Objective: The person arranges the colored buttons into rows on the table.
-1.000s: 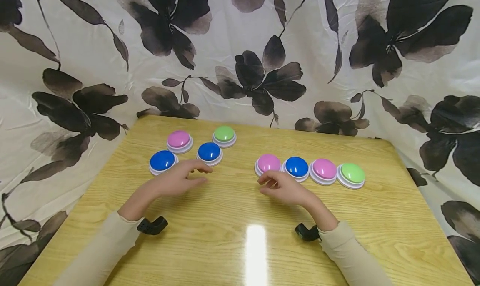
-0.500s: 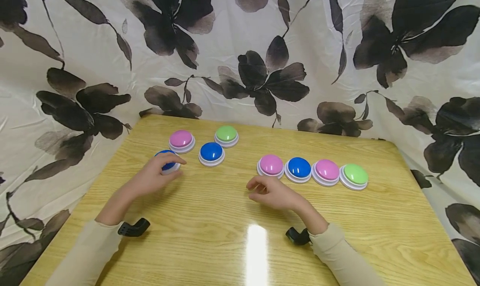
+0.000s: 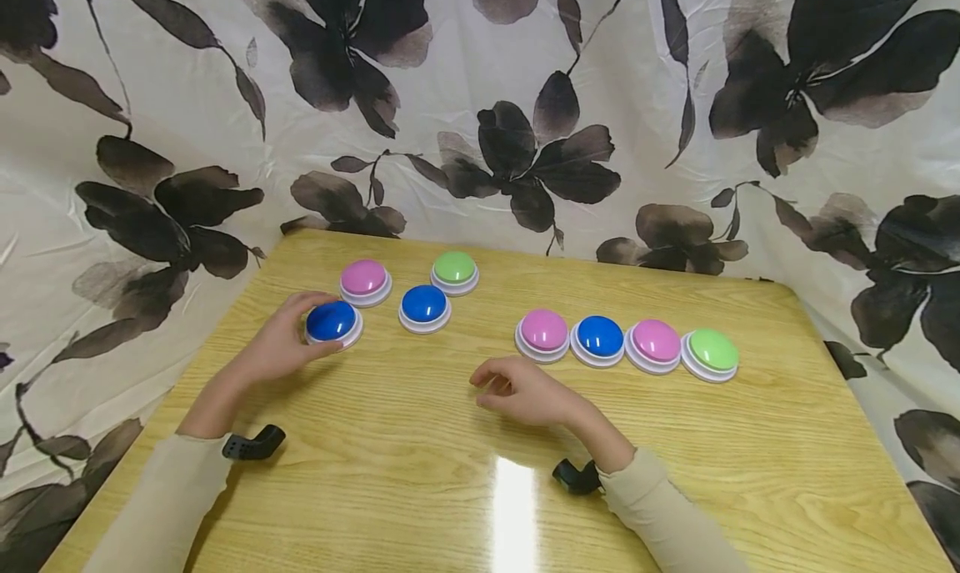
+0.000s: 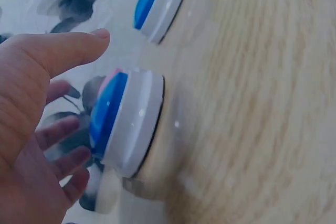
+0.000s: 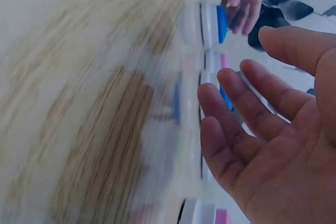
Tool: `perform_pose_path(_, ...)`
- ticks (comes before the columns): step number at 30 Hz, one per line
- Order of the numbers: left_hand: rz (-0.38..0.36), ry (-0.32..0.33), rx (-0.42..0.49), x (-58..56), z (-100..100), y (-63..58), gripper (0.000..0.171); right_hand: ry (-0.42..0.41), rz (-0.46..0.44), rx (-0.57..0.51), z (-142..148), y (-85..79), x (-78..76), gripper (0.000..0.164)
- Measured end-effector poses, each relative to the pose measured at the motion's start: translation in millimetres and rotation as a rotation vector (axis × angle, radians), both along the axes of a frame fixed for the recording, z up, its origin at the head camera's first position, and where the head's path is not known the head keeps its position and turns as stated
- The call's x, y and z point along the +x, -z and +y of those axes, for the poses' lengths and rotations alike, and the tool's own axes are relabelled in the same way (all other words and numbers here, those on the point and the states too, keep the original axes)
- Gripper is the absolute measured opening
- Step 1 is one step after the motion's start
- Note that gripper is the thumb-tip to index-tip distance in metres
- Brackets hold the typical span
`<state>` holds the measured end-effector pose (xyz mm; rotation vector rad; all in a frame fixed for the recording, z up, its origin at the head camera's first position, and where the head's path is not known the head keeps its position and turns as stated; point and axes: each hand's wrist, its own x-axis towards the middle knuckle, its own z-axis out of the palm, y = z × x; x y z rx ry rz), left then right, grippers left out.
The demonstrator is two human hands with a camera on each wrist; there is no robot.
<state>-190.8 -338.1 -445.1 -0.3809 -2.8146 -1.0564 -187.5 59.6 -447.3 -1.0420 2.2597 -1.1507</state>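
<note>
Left hand (image 3: 281, 344), fingers wide, hovers around the leftmost round white-based plastic button with blue dome (image 3: 332, 321); right hand (image 3: 525, 392), fingers loosely curved, empty, over yellowish wooden table (image 3: 390, 439)!

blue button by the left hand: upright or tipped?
Upright. The blue button sits dome-up in the head view; the left wrist view shows its white base down on the table.

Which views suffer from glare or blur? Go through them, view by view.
Head: a bright white glare strip on the tabletop, fairly sharp elsewhere; left wrist: soft and hazy, a pale reflection beside the nearer blue button; right wrist: also soft, wood grain streaky, reflections blurred.
</note>
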Motion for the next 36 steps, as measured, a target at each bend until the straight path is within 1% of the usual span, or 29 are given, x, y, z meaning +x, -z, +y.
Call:
perform_pose_path(4, -0.086, -0.042, -0.025, 0.7, -5, 4.2, 0.087, -0.014, -0.006, 0.005, -5, -0.4, 5.6, 0.028)
perform_pose_path(6, -0.124, -0.059, -0.037, 0.8, -7, 6.1, 0.093, -0.023, -0.016, 0.001, -7, -1.5, 7.9, 0.028)
perform_pose_path(8, -0.152, -0.075, -0.046, -0.2, -10, 8.0, 0.099, -0.031, -0.019, 0.002, -10, -1.8, 9.0, 0.029)
perform_pose_path(12, -0.186, -0.081, -0.049, -2.8, -13, 9.0, 0.105, -0.048, -0.012, 0.01, -17, -2.7, 9.0, 0.031)
perform_pose_path(16, -0.21, -0.079, -0.07, -6.9, -17, 10.7, 0.107, -0.053, -0.008, 0.017, -24, -3.9, 9.1, 0.033)
perform_pose_path(22, -0.208, -0.09, -0.104, -11.9, -22, 15.9, 0.103, -0.049, 0.0, 0.024, -32, -3.5, 9.4, 0.033)
perform_pose_path(29, -0.197, -0.096, -0.109, -12.7, -18, 16.1, 0.097, -0.047, 0.022, 0.027, -39, -5.2, 7.7, 0.032)
perform_pose_path(33, -0.21, -0.09, -0.12, -11.4, -15, 15.1, 0.098, -0.055, 0.019, 0.018, -44, -4.8, 6.4, 0.032)
perform_pose_path(36, -0.226, -0.071, -0.121, -9.5, -12, 14.4, 0.097, -0.059, 0.015, 0.019, -48, -4.1, 5.6, 0.032)
